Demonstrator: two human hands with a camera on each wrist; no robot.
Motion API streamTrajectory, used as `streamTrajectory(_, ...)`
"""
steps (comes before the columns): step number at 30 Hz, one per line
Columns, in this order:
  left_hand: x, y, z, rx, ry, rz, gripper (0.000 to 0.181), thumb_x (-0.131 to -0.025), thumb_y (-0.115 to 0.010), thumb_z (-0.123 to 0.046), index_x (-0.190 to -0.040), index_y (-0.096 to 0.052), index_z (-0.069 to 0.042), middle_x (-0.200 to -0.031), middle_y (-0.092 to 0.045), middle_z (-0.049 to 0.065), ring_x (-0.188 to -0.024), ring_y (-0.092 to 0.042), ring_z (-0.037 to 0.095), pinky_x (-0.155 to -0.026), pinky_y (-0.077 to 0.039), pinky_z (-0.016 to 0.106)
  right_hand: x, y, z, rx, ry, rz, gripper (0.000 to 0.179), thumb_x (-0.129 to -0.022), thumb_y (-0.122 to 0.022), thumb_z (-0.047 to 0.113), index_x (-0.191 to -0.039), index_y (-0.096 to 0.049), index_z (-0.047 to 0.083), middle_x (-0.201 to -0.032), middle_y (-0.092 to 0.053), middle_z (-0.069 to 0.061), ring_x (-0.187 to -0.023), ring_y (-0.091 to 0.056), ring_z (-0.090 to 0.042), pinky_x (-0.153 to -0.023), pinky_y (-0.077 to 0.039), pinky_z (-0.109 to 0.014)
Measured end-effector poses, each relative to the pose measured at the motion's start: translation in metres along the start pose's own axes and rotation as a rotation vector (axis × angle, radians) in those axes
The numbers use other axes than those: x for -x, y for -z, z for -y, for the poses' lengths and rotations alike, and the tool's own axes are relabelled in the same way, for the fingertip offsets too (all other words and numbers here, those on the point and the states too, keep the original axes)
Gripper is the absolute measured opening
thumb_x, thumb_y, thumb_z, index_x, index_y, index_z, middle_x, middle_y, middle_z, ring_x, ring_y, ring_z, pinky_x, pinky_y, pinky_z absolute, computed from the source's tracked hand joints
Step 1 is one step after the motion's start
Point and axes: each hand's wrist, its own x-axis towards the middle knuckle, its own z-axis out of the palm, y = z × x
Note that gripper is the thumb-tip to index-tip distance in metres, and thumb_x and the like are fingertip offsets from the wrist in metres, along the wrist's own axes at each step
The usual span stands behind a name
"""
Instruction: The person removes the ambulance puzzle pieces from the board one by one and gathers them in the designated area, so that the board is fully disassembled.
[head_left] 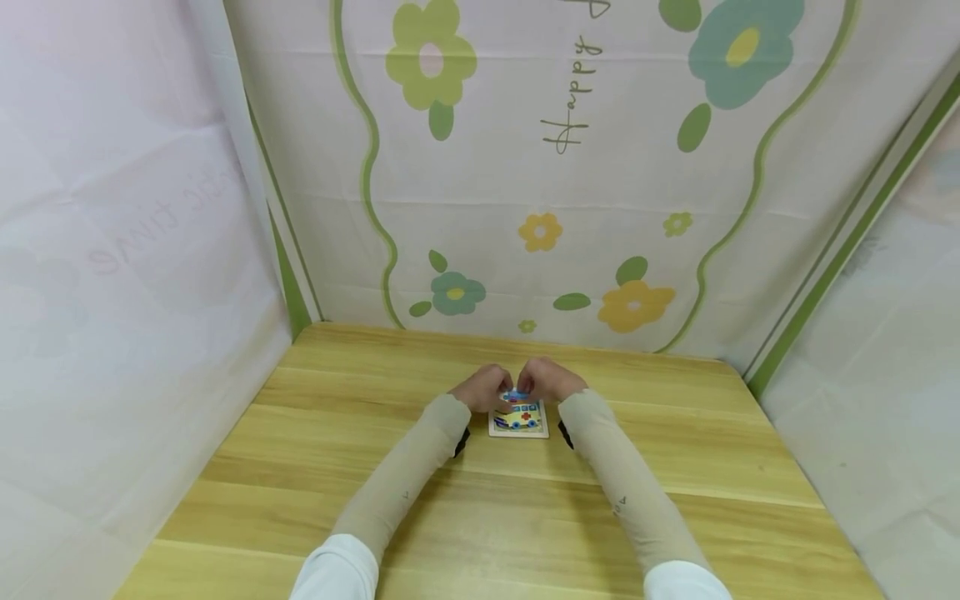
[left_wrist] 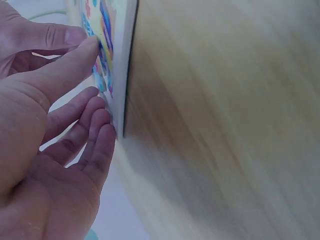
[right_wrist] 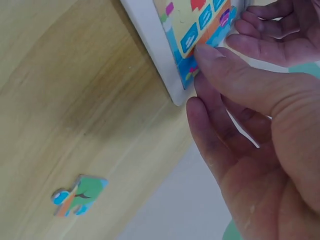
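Note:
A small jigsaw puzzle [head_left: 525, 414] with an ambulance and a red cross lies in a pale tray [right_wrist: 150, 50] on the wooden table. My left hand [head_left: 483, 390] is at its far left part, the thumb touching the picture and the other fingertips right at the tray's edge. From the right, my right hand [head_left: 551, 381] reaches in; its thumb [right_wrist: 212, 55] rests on the blue and orange part of the picture, while the fingers lie beside the tray corner. A loose puzzle piece [right_wrist: 80, 195], green with a brown branch, lies on the table nearby.
The wooden table [head_left: 300, 467] extends around the tray. Behind it hangs a white cloth [head_left: 480, 183] with printed flowers, and more cloth walls [head_left: 127, 250] stand at both sides.

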Motion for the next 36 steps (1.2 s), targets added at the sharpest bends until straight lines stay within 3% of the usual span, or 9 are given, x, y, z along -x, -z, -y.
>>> streamTrajectory(10, 0.002, -0.002, -0.004, 0.017, -0.001, -0.018, 0.039, -0.092, -0.084, -0.013, -0.123, -0.070, 0.006, -0.122, -0.070, 0.019, -0.110, -0.065, 0.028, -0.099, -0.056, 0.041, -0.003, -0.003, -0.007, -0.045, -0.039, 0.004, 0.015, -0.088, -0.082, -0.004, -0.100, -0.080, 0.005, -0.100, -0.078, -0.008, -0.087, -0.068, -0.015, -0.084, -0.061, -0.033)
streamTrajectory(21, 0.003, -0.002, -0.003, 0.038, 0.012, -0.028, 0.037, -0.092, -0.084, -0.012, -0.121, -0.069, 0.006, -0.116, -0.069, 0.017, -0.101, -0.061, 0.023, -0.096, -0.055, 0.041, -0.003, -0.001, -0.008, -0.092, -0.056, 0.018, 0.015, -0.090, -0.080, -0.005, -0.101, -0.076, 0.005, -0.099, -0.075, -0.008, -0.086, -0.066, -0.015, -0.083, -0.059, -0.031)
streamTrajectory(31, 0.001, -0.003, -0.001, 0.028, 0.031, -0.022, 0.038, -0.091, -0.085, -0.013, -0.121, -0.070, 0.004, -0.115, -0.070, 0.015, -0.100, -0.062, 0.020, -0.094, -0.056, 0.037, -0.001, -0.001, -0.015, -0.184, -0.051, 0.018, 0.005, -0.100, -0.072, 0.006, -0.105, -0.074, 0.007, -0.104, -0.075, -0.006, -0.095, -0.069, -0.018, -0.088, -0.059, -0.037)
streamTrajectory(36, 0.002, -0.003, -0.003, 0.030, 0.030, -0.024, 0.036, -0.092, -0.083, -0.012, -0.122, -0.070, 0.005, -0.116, -0.070, 0.016, -0.098, -0.061, 0.021, -0.094, -0.056, 0.038, -0.003, -0.003, -0.019, -0.184, -0.021, -0.009, 0.009, -0.103, -0.068, 0.007, -0.105, -0.077, 0.008, -0.105, -0.076, -0.005, -0.098, -0.070, -0.019, -0.091, -0.059, -0.038)
